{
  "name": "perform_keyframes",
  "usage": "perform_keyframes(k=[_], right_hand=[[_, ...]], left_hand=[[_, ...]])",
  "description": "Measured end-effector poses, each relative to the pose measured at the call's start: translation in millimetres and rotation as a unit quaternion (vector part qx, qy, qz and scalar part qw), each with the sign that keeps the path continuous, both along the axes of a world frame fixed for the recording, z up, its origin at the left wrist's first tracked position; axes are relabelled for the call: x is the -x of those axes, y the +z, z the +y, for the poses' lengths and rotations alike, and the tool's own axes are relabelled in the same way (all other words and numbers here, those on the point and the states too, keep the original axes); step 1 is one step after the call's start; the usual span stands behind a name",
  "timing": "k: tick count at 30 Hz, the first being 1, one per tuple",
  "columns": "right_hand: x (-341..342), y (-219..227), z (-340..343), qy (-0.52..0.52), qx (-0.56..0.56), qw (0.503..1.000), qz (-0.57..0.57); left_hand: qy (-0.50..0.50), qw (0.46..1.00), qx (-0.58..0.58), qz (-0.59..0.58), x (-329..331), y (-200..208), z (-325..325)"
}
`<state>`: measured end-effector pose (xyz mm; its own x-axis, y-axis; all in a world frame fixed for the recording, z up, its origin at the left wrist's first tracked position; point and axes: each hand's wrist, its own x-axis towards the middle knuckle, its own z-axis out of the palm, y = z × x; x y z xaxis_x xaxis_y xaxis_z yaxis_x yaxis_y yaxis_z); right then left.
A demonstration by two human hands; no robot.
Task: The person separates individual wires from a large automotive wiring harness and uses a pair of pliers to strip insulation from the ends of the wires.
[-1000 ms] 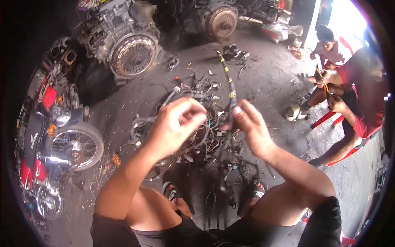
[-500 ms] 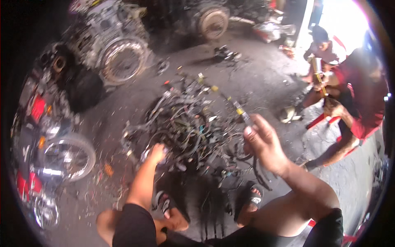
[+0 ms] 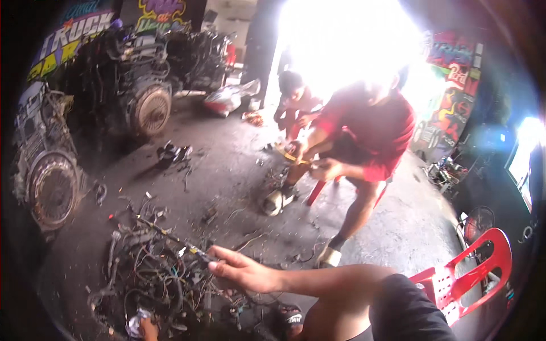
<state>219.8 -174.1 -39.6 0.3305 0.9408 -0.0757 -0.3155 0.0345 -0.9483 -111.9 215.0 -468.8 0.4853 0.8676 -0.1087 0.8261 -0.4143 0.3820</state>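
My right hand (image 3: 244, 271) is closed on a dark length of wiring harness (image 3: 165, 232) with yellow bands. It stretches from my fingers up and left, over a tangled heap of wires (image 3: 170, 284). My left hand (image 3: 149, 329) shows only in part at the lower edge, by the near left of the heap. Its fingers look closed beside a whitish, crumpled-looking piece (image 3: 136, 323), whose kind I cannot make out. The heap holds many dark and coloured cables with connectors and lies on the floor before my feet.
A person in red (image 3: 369, 125) sits ahead, handling a yellow strip; another person (image 3: 293, 105) crouches behind. A red plastic chair (image 3: 478, 273) stands at the right. Large engines (image 3: 54, 187) line the left, and dark parts (image 3: 173, 153) lie on the floor.
My view has swung up and to the right, bringing in the doorway, the wall and the red chair. The wiring harness is still in my right hand; my left hand is now at the lower edge.
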Motion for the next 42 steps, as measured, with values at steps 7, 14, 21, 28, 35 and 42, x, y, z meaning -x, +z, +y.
perform_keyframes(k=[7, 14, 21, 28, 35, 42], right_hand=[[-9, -10, -9, -0.072, 0.016, 0.996, 0.052], [1, -8, 1, -0.088, -0.067, 0.991, 0.073], [1, 20, -6, -0.09, -0.142, 0.985, -0.026], [20, 36, -5, -0.14, -0.152, 0.972, -0.109], [31, 33, -5, -0.114, -0.139, 0.969, -0.17], [28, 36, -10, -0.085, -0.092, 0.975, -0.182]], left_hand=[[-0.169, 0.98, -0.039, 0.102, -52, 91, 3], [-0.144, 0.976, -0.165, -0.012, -69, 249, 71], [-0.101, 0.9, 0.17, -0.389, -94, 474, -58], [-0.231, 0.868, 0.246, -0.364, -102, 528, -198], [-0.318, 0.846, 0.308, -0.297, -82, 533, -226], [-0.361, 0.845, 0.286, -0.272, -79, 522, -230]])
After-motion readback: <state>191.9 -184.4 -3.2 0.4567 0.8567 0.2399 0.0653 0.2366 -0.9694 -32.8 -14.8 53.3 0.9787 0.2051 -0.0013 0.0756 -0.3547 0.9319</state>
